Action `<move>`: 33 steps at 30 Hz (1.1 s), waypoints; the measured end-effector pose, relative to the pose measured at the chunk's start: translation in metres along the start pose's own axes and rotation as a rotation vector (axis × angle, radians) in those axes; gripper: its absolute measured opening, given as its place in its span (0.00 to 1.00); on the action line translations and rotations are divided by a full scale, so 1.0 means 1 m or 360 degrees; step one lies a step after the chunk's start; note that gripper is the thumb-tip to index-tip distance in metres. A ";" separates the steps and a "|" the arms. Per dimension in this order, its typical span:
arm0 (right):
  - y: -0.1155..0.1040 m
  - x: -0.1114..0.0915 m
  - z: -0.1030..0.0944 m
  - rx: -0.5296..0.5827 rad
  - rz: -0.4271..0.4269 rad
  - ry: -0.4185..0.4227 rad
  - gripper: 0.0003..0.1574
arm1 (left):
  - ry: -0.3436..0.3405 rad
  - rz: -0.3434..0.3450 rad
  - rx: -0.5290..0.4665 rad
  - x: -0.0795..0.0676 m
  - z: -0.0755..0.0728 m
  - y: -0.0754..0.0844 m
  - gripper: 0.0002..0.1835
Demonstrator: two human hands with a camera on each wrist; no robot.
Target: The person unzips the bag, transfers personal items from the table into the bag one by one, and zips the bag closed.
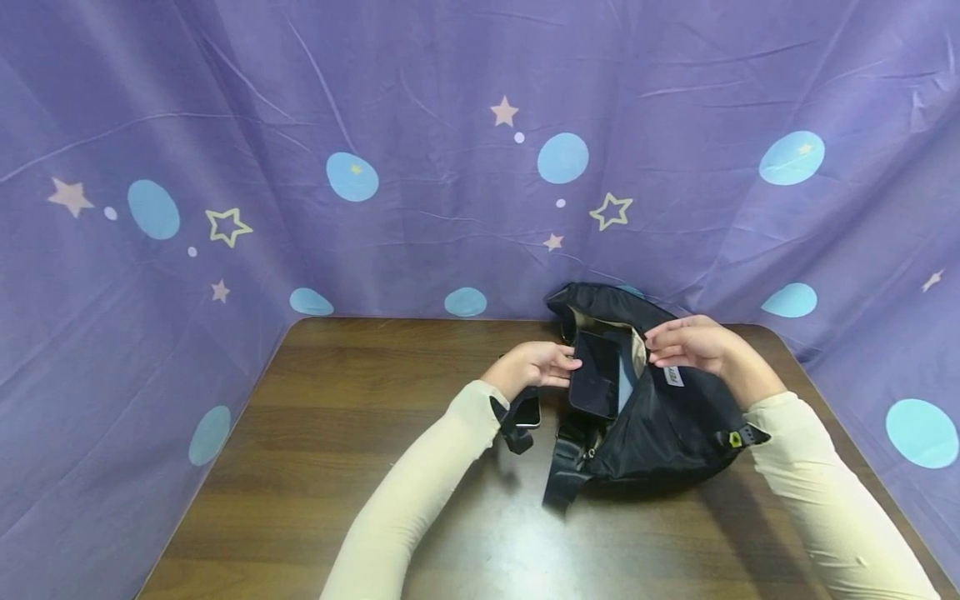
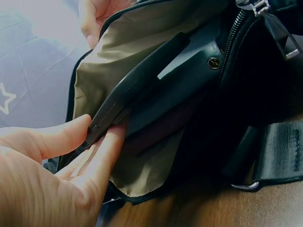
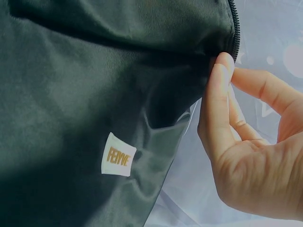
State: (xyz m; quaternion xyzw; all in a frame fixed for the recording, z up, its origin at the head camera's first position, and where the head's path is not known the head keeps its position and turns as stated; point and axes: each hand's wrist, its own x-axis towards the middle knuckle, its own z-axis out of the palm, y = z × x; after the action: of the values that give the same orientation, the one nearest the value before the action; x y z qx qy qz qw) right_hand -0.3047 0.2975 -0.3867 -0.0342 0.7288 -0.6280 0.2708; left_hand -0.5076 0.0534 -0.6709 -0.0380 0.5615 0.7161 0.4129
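Observation:
A black bag (image 1: 675, 425) with a beige lining (image 2: 151, 33) lies with its zipped mouth spread apart. My left hand (image 1: 534, 367) pinches a flat black phone (image 1: 595, 375) between thumb and fingers, at the mouth of the bag. In the left wrist view the phone slants into the opening, and its far end lies against the lining. My right hand (image 3: 255, 137) pinches the zipper edge of the mouth, with a white label (image 3: 118, 156) on the fabric nearby. Inside the bag, a blue-grey item (image 1: 626, 379) shows beside the phone; its kind is unclear.
The bag stands on a brown wooden table (image 1: 337, 467), towards its back right. A wide black strap (image 1: 564, 479) hangs from its near left side. Behind and at both sides hangs a purple curtain (image 1: 435, 208) with stars and blue spots.

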 end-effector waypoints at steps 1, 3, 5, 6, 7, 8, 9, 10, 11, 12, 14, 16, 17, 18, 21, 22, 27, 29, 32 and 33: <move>0.000 0.000 -0.001 -0.0004 0.0002 -0.0001 0.17 | -0.0009 -0.0005 -0.0009 0.005 -0.001 -0.001 0.40; 0.000 0.000 -0.002 -0.0001 0.0007 -0.0002 0.17 | -0.0006 -0.0006 -0.0001 -0.012 0.010 0.005 0.40; 0.001 -0.001 -0.003 -0.0005 0.0010 -0.0004 0.16 | 0.0019 0.0003 0.0016 -0.039 0.027 0.012 0.41; 0.001 -0.001 -0.003 -0.0005 0.0012 -0.0003 0.16 | 0.0043 0.0014 0.0031 -0.053 0.036 0.016 0.42; 0.001 -0.001 -0.004 -0.0007 0.0013 -0.0003 0.16 | 0.0082 0.0028 0.0050 -0.081 0.054 0.022 0.43; 0.002 -0.001 -0.004 -0.0008 0.0014 -0.0003 0.16 | 0.0114 0.0033 0.0046 -0.098 0.065 0.026 0.42; 0.002 -0.002 -0.004 -0.0012 0.0016 -0.0004 0.16 | 0.0161 0.0047 0.0067 -0.115 0.078 0.030 0.42; 0.002 -0.002 -0.005 -0.0019 0.0017 -0.0006 0.16 | 0.0172 0.0056 0.0066 -0.123 0.084 0.032 0.43; 0.002 -0.002 -0.005 -0.0018 0.0019 -0.0009 0.17 | 0.0188 0.0063 0.0071 -0.129 0.088 0.033 0.43; 0.002 -0.002 -0.005 -0.0016 0.0023 -0.0007 0.17 | 0.0206 0.0061 0.0061 -0.135 0.094 0.035 0.42; 0.002 -0.002 -0.005 -0.0015 0.0028 -0.0007 0.17 | 0.0188 0.0047 0.0031 -0.125 0.091 0.033 0.41; 0.002 -0.003 -0.005 -0.0014 0.0032 -0.0008 0.17 | 0.0126 0.0039 0.0006 -0.118 0.086 0.033 0.41; 0.002 -0.003 -0.005 -0.0012 0.0030 -0.0013 0.17 | 0.0118 0.0036 -0.0002 -0.121 0.088 0.033 0.40; 0.002 -0.003 -0.005 -0.0012 0.0031 -0.0014 0.17 | 0.0121 0.0032 -0.0018 -0.128 0.093 0.035 0.38; 0.002 -0.004 -0.006 -0.0014 0.0026 -0.0023 0.17 | 0.0190 0.0025 0.0003 -0.157 0.115 0.042 0.33; 0.002 -0.004 -0.007 -0.0014 0.0027 -0.0020 0.17 | 0.0230 0.0023 0.0009 -0.168 0.122 0.044 0.32; 0.002 -0.006 -0.011 -0.0009 0.0047 0.0010 0.17 | 0.0188 0.0025 0.0018 -0.147 0.111 0.039 0.25; 0.002 -0.007 -0.012 -0.0007 0.0057 0.0021 0.17 | 0.0049 0.0032 0.0002 -0.092 0.080 0.025 0.24; 0.003 -0.007 -0.013 -0.0009 0.0065 0.0021 0.18 | -0.0119 0.0031 -0.0036 0.001 0.030 0.001 0.23; 0.003 -0.007 -0.013 -0.0009 0.0066 0.0015 0.18 | -0.0120 0.0028 -0.0042 0.026 0.019 -0.005 0.24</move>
State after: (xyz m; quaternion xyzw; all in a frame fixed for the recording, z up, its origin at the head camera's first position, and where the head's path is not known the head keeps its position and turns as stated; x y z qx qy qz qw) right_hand -0.3037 0.3126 -0.3863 -0.0169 0.7324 -0.6204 0.2801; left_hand -0.5136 0.0838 -0.6814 -0.0114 0.5363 0.7279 0.4271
